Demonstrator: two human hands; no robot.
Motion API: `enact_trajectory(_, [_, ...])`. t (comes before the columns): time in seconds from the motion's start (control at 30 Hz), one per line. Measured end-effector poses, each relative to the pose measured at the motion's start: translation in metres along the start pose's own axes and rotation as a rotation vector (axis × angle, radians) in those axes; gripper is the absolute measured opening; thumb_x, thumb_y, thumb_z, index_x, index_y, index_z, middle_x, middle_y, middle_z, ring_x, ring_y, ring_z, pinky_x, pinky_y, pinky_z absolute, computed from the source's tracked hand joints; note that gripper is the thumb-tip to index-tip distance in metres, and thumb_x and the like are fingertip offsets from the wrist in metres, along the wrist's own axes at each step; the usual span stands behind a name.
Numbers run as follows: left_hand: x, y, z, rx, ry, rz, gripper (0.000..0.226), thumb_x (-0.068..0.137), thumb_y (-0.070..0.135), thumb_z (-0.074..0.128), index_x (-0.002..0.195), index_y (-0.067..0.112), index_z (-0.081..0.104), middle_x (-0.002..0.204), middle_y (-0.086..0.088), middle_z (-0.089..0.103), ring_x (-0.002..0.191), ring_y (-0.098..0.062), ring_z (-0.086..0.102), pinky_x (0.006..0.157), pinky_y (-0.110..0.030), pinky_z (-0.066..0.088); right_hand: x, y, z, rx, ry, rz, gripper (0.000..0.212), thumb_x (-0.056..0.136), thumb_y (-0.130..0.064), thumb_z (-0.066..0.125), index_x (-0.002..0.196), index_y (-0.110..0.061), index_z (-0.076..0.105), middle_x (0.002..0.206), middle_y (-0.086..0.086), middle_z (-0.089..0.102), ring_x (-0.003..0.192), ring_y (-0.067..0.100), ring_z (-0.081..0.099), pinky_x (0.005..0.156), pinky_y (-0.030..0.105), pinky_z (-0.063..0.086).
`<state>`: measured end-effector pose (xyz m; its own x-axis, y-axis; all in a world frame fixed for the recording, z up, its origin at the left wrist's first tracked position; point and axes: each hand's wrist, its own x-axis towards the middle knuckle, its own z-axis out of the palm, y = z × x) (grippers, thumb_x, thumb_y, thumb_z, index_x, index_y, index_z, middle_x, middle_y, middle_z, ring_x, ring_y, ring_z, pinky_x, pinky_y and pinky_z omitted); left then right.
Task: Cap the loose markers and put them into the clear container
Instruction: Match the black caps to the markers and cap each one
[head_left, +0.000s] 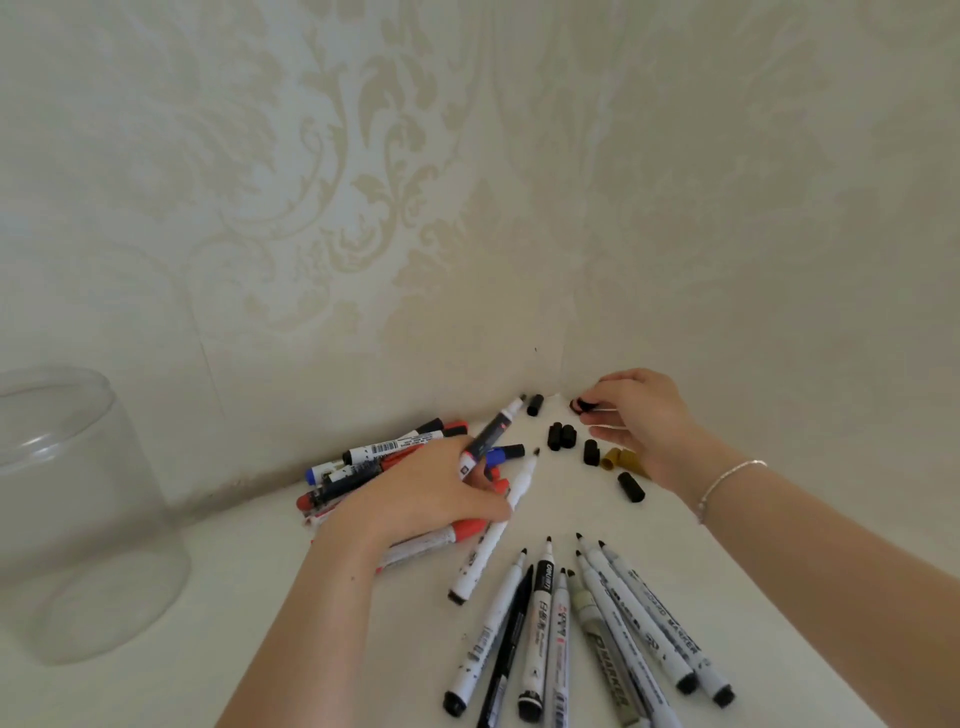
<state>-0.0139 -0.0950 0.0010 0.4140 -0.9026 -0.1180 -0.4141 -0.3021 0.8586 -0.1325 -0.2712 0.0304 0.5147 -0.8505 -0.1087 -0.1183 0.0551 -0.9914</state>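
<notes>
My left hand (431, 493) grips an uncapped dark marker (491, 434) that points up toward the corner. It rests over a pile of capped red, blue and black markers (374, 462). My right hand (641, 421) pinches a black cap (582, 405) close to the wall corner. Several loose black caps (562, 436) and a mustard cap (618, 458) lie below that hand. A white uncapped marker (493, 535) lies beside my left hand. Several uncapped markers (587, 629) are fanned out at the front. The clear container (78, 519) stands at the far left.
The white surface (260, 597) meets patterned wallpaper walls (363, 208) in a corner just behind the caps. The walls close off the far side and the right side.
</notes>
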Motion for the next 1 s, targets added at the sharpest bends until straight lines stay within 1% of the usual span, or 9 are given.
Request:
enact_trajectory(0.1, [-0.001, 0.007, -0.004, -0.292, 0.109, 0.011, 0.019, 0.084, 0.009, 0.066, 0.087, 0.008, 0.047, 0.075, -0.012, 0.068, 0.062, -0.013, 0.068, 0.046, -0.018, 0.046, -0.001, -0.002, -0.001, 0.174, -0.122, 0.049, 0.011, 0.086, 0.000, 0.061, 0.095, -0.005, 0.058, 0.101, 0.020, 0.070, 0.085, 0.027, 0.066, 0.080, 0.034, 0.055])
enact_trajectory(0.17, [0.001, 0.007, -0.004, -0.379, 0.172, 0.004, 0.014, 0.089, 0.012, 0.062, 0.091, 0.005, 0.051, 0.070, -0.009, 0.071, 0.059, -0.010, 0.067, 0.047, -0.019, 0.048, -0.003, -0.004, 0.003, 0.277, -0.224, 0.058, 0.013, 0.088, 0.001, 0.059, 0.099, -0.004, 0.056, 0.102, 0.020, 0.070, 0.087, 0.027, 0.067, 0.083, 0.035, 0.055])
enact_trajectory(0.23, [0.005, 0.002, -0.003, -0.417, 0.219, 0.030, 0.018, 0.089, 0.016, 0.063, 0.080, 0.009, 0.050, 0.068, -0.006, 0.071, 0.060, -0.010, 0.067, 0.052, -0.021, 0.049, -0.006, -0.006, 0.009, 0.333, -0.279, 0.034, 0.017, 0.088, 0.002, 0.058, 0.103, -0.003, 0.054, 0.099, 0.019, 0.071, 0.087, 0.025, 0.069, 0.083, 0.033, 0.055])
enact_trajectory(0.43, [0.010, -0.002, -0.002, -0.567, 0.287, 0.062, 0.028, 0.085, 0.016, 0.069, 0.071, 0.014, 0.045, 0.087, -0.018, 0.070, 0.063, -0.015, 0.069, 0.054, -0.020, 0.051, -0.011, -0.011, 0.021, 0.286, -0.301, -0.021, 0.019, 0.088, 0.002, 0.058, 0.106, -0.005, 0.053, 0.103, 0.017, 0.071, 0.091, 0.026, 0.067, 0.083, 0.031, 0.055])
enact_trajectory(0.6, [0.008, 0.003, 0.000, -0.601, 0.323, 0.075, 0.030, 0.086, 0.013, 0.069, 0.075, 0.012, 0.041, 0.082, -0.014, 0.066, 0.060, -0.009, 0.069, 0.047, -0.014, 0.048, -0.012, -0.011, 0.022, 0.243, -0.374, 0.002, 0.018, 0.088, 0.002, 0.057, 0.103, -0.006, 0.053, 0.103, 0.018, 0.072, 0.093, 0.027, 0.067, 0.088, 0.034, 0.053])
enact_trajectory(0.67, [0.008, 0.003, 0.002, -0.600, 0.344, 0.083, 0.032, 0.086, 0.015, 0.069, 0.073, 0.013, 0.040, 0.084, -0.014, 0.068, 0.066, -0.012, 0.072, 0.052, -0.018, 0.051, -0.013, -0.011, 0.023, 0.238, -0.388, 0.001, 0.015, 0.088, 0.003, 0.057, 0.098, -0.007, 0.053, 0.102, 0.019, 0.072, 0.091, 0.026, 0.068, 0.086, 0.033, 0.054])
enact_trajectory(0.77, [0.012, 0.002, 0.004, -0.608, 0.408, 0.075, 0.032, 0.085, 0.019, 0.071, 0.073, 0.017, 0.042, 0.086, -0.010, 0.074, 0.084, -0.025, 0.073, 0.084, -0.039, 0.056, -0.013, -0.011, 0.026, 0.254, -0.361, -0.044, 0.007, 0.089, -0.002, 0.059, 0.093, -0.004, 0.053, 0.102, 0.023, 0.070, 0.092, 0.028, 0.069, 0.082, 0.032, 0.056])
enact_trajectory(0.8, [0.014, 0.002, 0.006, -0.664, 0.440, 0.071, 0.031, 0.084, 0.017, 0.072, 0.075, 0.017, 0.042, 0.090, -0.011, 0.074, 0.085, -0.027, 0.072, 0.086, -0.042, 0.056, -0.012, -0.011, 0.027, 0.245, -0.338, -0.069, 0.006, 0.089, -0.003, 0.060, 0.091, -0.004, 0.054, 0.101, 0.024, 0.070, 0.091, 0.028, 0.070, 0.080, 0.032, 0.057])
enact_trajectory(1.0, [0.017, 0.007, 0.022, -0.803, 0.665, 0.072, 0.041, 0.080, 0.013, 0.074, 0.066, 0.021, 0.036, 0.083, -0.010, 0.062, 0.084, -0.031, 0.072, 0.074, -0.042, 0.058, -0.016, -0.009, 0.043, 0.220, -0.218, -0.163, 0.009, 0.088, -0.001, 0.063, 0.081, -0.001, 0.056, 0.096, 0.029, 0.068, 0.082, 0.030, 0.070, 0.069, 0.028, 0.060])
